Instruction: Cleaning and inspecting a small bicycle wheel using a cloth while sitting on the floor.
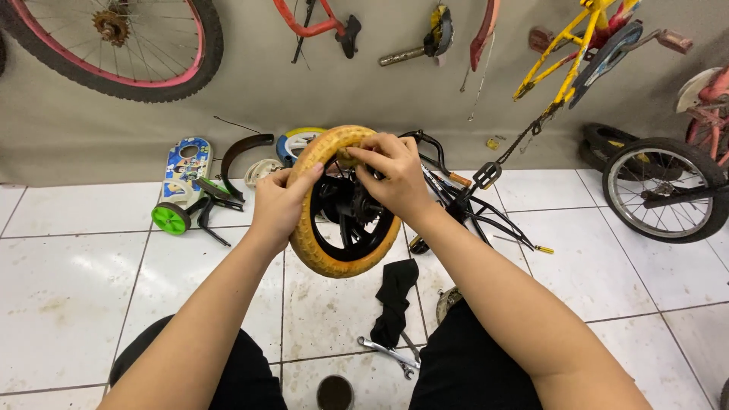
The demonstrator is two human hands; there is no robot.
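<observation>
Small wheel with yellow tyre (pixel 334 258) held above the tiled floor (pixel 68 281). Left hand (pixel 279 203) fingers clasp the tyre's side; right hand (pixel 393 173) fingers pinch its top edge. Best worked round gradually, left hand steadying.

A white tiled floor (pixel 68 288) carries a black cloth (pixel 396 300), a metal wrench (pixel 387 354), a green training wheel (pixel 170 219), a black bicycle frame (pixel 474 201) and a spoked wheel (pixel 662 191).

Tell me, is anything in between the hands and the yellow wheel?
Nothing visible is. Both hands already touch the yellow wheel: the left hand wraps its left side, and the right hand presses on the top of the tyre. The wheel is held up above the tiled floor.
</observation>
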